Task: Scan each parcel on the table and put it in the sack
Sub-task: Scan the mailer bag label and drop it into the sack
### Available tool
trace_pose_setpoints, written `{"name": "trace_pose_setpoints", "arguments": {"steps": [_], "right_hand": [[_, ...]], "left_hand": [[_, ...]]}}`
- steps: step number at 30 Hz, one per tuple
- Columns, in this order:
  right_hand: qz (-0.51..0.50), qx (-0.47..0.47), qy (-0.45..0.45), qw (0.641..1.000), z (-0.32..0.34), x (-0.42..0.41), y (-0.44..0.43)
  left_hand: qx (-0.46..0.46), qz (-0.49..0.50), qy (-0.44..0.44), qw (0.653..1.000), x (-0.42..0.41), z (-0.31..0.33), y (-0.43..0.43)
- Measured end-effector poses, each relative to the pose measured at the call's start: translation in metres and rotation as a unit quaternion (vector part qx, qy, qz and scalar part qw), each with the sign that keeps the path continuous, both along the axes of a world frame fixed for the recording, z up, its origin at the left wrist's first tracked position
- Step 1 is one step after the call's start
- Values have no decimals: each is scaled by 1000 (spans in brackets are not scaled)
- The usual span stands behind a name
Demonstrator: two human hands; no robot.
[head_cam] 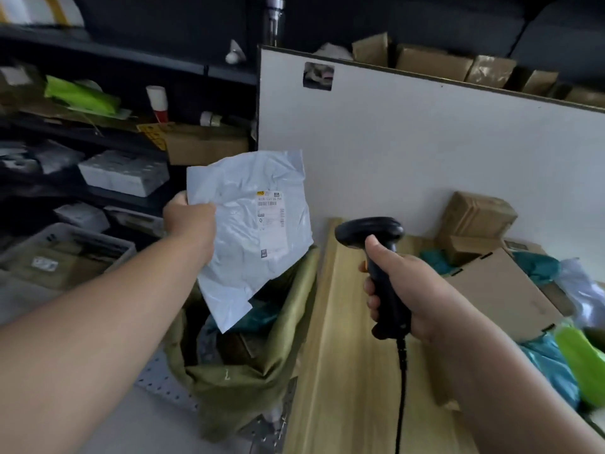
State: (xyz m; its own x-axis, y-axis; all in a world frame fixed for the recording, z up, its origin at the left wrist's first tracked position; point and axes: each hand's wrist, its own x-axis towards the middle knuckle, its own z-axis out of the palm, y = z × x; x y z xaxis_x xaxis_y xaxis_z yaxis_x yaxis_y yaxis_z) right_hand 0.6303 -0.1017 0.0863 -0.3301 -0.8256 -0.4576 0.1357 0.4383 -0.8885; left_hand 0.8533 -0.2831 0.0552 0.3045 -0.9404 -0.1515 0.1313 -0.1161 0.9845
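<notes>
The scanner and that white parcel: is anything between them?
Nothing, in the head view: between the scanner and the white parcel is only open air, with the table and white board behind.

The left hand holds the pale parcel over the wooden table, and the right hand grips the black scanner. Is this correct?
No. The head view shows the left hand holding the pale parcel over the green sack, not the wooden table; the right hand grips the black scanner.

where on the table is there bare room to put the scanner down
The left strip of the table is bare wood, bordered by the sack on one side and the parcel pile on the other. The right part, against the white board, is crowded.
</notes>
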Motion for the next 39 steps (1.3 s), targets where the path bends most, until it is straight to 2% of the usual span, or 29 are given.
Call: {"name": "trace_pose_setpoints", "arguments": {"steps": [7,12,13,15,17,19,21,24,26,28,30,33,39], "right_hand": [[-18,33,-17,999,-36,44,-43],[-36,79,-22,996,-63,50,-52],[-41,88,-21,995,-68,49,-53],[-46,101,-18,994,-77,47,-55],[-47,108,-17,993,-84,45,-56],[-44,112,-18,993,-90,44,-57],[-41,115,-16,992,-94,44,-56],[-35,112,-10,993,-97,42,-54],[-34,106,-9,994,-97,38,-51],[-36,102,-11,994,-96,33,-45],[-40,99,-11,994,-95,26,-38],[-50,95,-14,994,-90,11,-20],[-109,89,-24,990,-77,-40,37]], "left_hand": [[70,5,-31,997,32,-70,-40],[179,15,16,984,26,-132,-49],[209,5,-1,978,24,-145,-51],[285,-42,-52,956,22,-168,-51],[337,-110,-53,934,19,-186,-48],[373,-187,-73,906,18,-195,-44],[387,-217,-127,887,20,-203,-40],[341,-165,-325,866,28,-205,-34],[247,-179,-469,829,27,-198,-29],[116,-208,-556,796,20,-191,-23],[1,-266,-595,759,8,-184,-15],[-92,-358,-603,707,-21,-171,1],[-172,-453,-555,676,-110,-138,53]]}}
